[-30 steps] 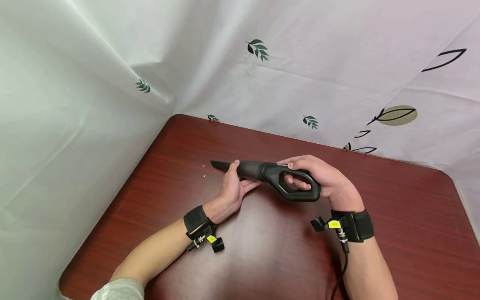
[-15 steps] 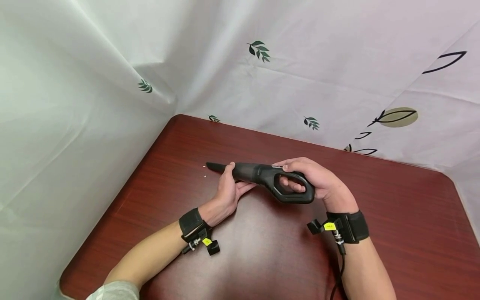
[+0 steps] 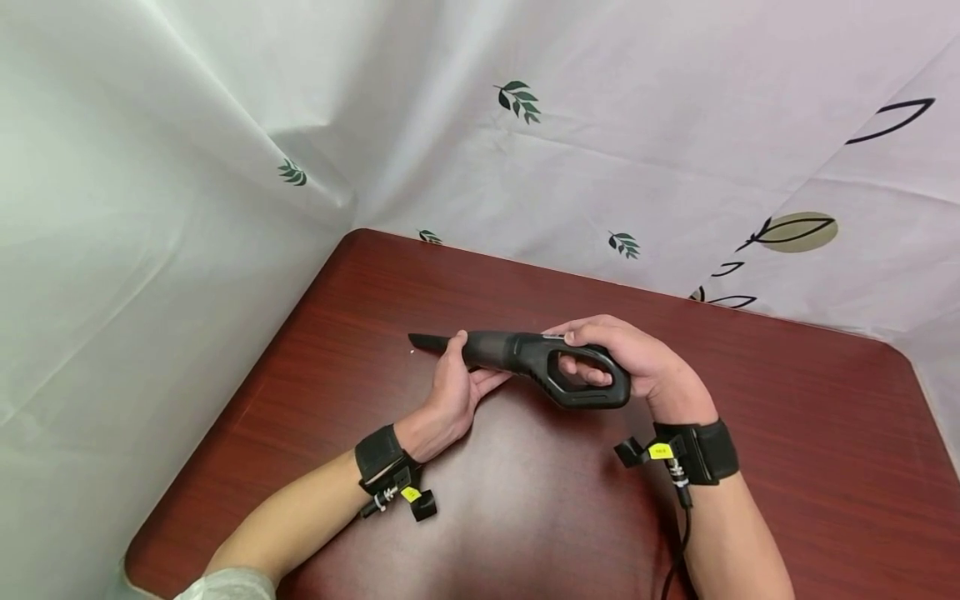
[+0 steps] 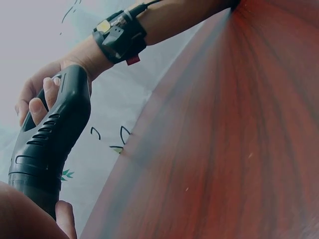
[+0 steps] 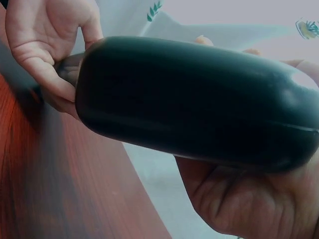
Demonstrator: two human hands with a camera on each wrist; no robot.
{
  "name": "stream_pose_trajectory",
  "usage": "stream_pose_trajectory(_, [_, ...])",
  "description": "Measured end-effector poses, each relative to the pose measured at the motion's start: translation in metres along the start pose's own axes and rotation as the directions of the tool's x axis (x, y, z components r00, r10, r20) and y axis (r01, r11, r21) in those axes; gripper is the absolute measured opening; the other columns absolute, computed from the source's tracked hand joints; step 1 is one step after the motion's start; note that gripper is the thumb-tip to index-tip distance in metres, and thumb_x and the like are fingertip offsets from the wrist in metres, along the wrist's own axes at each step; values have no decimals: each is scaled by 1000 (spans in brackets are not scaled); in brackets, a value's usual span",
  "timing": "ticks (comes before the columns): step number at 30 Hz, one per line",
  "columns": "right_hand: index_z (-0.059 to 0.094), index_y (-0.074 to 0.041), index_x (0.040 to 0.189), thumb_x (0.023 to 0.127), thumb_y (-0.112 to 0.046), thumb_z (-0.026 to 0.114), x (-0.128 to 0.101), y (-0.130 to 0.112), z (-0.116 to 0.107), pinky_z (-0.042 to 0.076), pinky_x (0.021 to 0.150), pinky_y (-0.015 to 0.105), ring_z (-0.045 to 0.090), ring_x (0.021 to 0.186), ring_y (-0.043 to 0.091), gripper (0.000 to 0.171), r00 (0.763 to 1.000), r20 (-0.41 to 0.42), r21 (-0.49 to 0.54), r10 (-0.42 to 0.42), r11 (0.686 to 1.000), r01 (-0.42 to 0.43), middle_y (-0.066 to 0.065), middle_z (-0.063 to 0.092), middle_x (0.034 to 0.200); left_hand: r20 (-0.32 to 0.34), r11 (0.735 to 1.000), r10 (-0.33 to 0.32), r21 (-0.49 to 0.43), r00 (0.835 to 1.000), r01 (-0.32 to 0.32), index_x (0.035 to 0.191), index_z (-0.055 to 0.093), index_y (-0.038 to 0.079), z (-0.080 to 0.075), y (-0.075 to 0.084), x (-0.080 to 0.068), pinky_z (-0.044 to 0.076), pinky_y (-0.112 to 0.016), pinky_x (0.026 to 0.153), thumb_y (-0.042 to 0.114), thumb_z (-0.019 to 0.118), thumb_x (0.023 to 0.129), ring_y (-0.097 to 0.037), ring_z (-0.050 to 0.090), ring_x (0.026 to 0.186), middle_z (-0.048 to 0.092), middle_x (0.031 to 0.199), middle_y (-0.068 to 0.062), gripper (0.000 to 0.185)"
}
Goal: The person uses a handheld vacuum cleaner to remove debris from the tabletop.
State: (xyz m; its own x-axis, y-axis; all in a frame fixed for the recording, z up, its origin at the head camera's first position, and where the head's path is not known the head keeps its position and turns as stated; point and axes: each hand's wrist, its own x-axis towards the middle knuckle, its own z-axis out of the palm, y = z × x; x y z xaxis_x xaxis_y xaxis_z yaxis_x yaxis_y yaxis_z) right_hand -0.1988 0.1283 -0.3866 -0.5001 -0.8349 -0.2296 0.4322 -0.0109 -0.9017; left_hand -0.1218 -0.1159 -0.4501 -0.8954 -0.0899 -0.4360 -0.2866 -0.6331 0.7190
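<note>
A black handheld vacuum [image 3: 525, 358] is held level just above the dark red wooden surface [image 3: 787, 433], spanning the gap between both hands. The right hand [image 3: 637, 358] grips its loop handle, fingers curled through the opening and thumb laid along the top. The left hand [image 3: 453, 387] cups the vacuum's front barrel from below, thumb hooked over it, with the narrow nozzle [image 3: 427, 341] sticking out past its fingers, away from the right hand. A tiny pale crumb [image 3: 412, 352] lies on the surface just beyond the left hand, under the nozzle. Both wrists wear black straps with small cameras. Behind the hands, a white sheet [image 3: 525, 150] printed with leaves hangs around the surface's far edge.
</note>
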Motion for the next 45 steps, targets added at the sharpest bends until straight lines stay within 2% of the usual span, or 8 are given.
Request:
stream_pose_trajectory(9, [43,16,147,108,-2,43,-7,-2,-3,50,56,18,51,51,7,43,1000,28,-38,13,999,-12,5,67,79,21,1000,-9,-10,1000,10,158,35,5,1,-6,-10,59,-50,100,41,40,114,-42,69,118,62,141,-29,57])
stream_pose_trajectory(14, [42,16,147,107,-3,44,-8,-3,-2,50,56,18,51,50,7,44,1000,5,-52,30,998,-30,6,67,78,33,1000,0,-7,999,0,159,33,5,0,-8,-12,57,-51,101,40,39,114,-43,68,120,60,143,-30,57])
stream_pose_trajectory(21, [43,14,145,107,-6,47,-12,-3,1,44,49,19,49,47,6,43,994,-81,-129,70,988,-80,5,66,75,41,1000,-20,4,999,20,161,29,6,1,-9,-16,58,-50,101,39,38,115,-43,67,122,58,146,-29,58])
stream_pose_trajectory(28, [47,10,142,114,-15,45,-18,5,-2,46,47,20,52,49,7,38,992,-84,-192,92,976,-107,6,64,73,57,998,-19,65,998,16,160,31,4,1,-14,-19,59,-50,100,39,36,115,-43,69,119,60,143,-31,57])
stream_pose_trajectory(37, [48,6,142,115,-15,39,-30,18,-9,46,44,21,51,49,9,36,987,-117,-156,107,980,-124,7,62,74,135,992,2,128,991,-19,158,31,5,3,-19,-20,59,-50,100,40,38,116,-42,70,118,60,144,-29,55])
stream_pose_trajectory(45, [55,-2,136,114,-11,44,-41,31,-22,45,43,18,52,51,7,26,996,-79,-39,30,999,-33,5,60,72,168,987,21,155,986,-48,152,29,4,10,-22,-20,59,-48,100,38,40,116,-43,70,118,60,141,-30,51])
